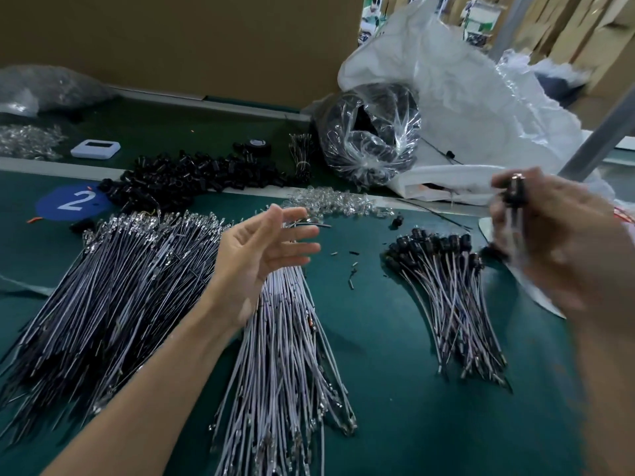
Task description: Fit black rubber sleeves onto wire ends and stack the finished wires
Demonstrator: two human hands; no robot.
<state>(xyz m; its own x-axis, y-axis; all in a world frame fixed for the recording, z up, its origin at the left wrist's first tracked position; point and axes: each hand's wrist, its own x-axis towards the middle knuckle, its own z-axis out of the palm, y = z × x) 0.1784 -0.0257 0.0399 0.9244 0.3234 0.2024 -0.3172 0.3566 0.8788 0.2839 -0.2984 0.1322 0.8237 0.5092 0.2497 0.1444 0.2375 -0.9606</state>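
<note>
Above the tabletop [385, 338] we are holding our left hand [261, 249] spread and empty, while our right hand [549, 235] is pinching a sleeved wire [514, 192] over the finished stack [446, 290] near the right edge.

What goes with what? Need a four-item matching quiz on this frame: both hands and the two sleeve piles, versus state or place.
1. left hand
2. right hand
3. finished stack
4. loose sleeves pile

A. beside the blue "2" marker
B. grips a sleeved wire
C. open, empty
D. fanned on the green mat

Pairs: 1-C, 2-B, 3-D, 4-A
</note>
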